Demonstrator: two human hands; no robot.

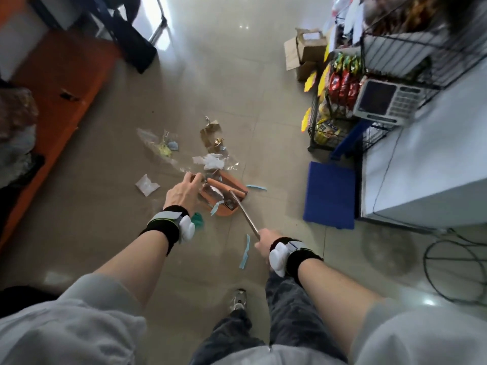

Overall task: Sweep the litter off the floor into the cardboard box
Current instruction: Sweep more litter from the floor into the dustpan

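An orange dustpan [224, 198] lies on the tiled floor with wrappers in it. Its metal handle [245, 214] slants back to my right hand [263, 246], which is closed around the handle's end. My left hand [184, 192] is at the pan's left edge, fingers pinched on a crumpled clear wrapper [196, 178]. Litter is scattered beyond the pan: clear plastic [155, 143], a brown card scrap [210, 133], white tissue [212, 160], a white paper [147, 184]. Blue strips [243, 252] lie near my right hand. The cardboard box [309, 48] stands far off at the upper right.
A blue mat [329, 193] lies right of the pan. A wire snack rack [333, 106], a scale [387, 101] and a white counter [427, 167] line the right side. An orange bench [60, 83] runs along the left. Cables [458, 262] loop on the floor.
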